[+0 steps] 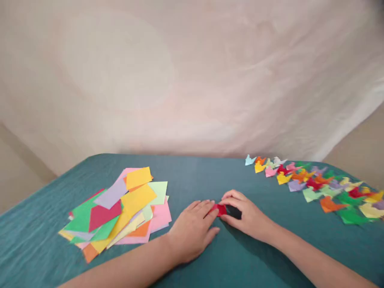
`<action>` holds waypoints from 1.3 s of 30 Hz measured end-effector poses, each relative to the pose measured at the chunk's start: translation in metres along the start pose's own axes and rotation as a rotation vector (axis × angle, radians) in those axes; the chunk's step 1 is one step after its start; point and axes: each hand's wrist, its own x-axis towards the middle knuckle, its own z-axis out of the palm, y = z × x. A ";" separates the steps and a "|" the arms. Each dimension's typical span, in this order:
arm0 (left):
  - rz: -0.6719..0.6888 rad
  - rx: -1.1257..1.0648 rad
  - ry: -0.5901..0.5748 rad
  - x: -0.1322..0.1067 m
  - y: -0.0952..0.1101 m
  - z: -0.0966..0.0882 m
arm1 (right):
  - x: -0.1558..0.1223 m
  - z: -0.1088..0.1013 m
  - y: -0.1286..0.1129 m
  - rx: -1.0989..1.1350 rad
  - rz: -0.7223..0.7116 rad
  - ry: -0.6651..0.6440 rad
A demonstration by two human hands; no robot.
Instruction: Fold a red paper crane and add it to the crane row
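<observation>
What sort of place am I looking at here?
Likely a paper-craft workspace: a pile of coloured paper on the left, rows of folded paper birds on the right, and a small red paper between them.

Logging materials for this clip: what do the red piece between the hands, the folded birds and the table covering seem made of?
Red piece: probably matte paper, judging by its even colour, though partly covered. Folded birds: likely thin matte paper, given their pointed, angular shapes. Table covering: seemingly dull fabric, softly wrinkled at left.

Pale draped backdrop [192, 72], teal-covered table [198, 176]
</observation>
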 end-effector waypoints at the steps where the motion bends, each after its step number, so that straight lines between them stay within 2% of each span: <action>1: -0.001 -0.001 -0.002 0.000 -0.001 0.001 | 0.000 0.000 -0.001 -0.036 -0.015 -0.005; 12: -0.013 0.016 0.018 0.001 -0.003 0.000 | -0.003 0.001 -0.021 -0.439 -0.131 -0.045; 20: -0.015 0.068 0.024 0.001 -0.006 -0.007 | -0.005 0.008 -0.022 -0.547 -0.195 -0.056; 32: -0.142 0.184 0.020 -0.004 0.000 -0.010 | -0.007 0.008 -0.030 -0.661 -0.208 -0.127; 39: -0.112 0.217 0.048 -0.004 0.000 -0.005 | -0.007 0.008 -0.030 -0.683 -0.207 -0.143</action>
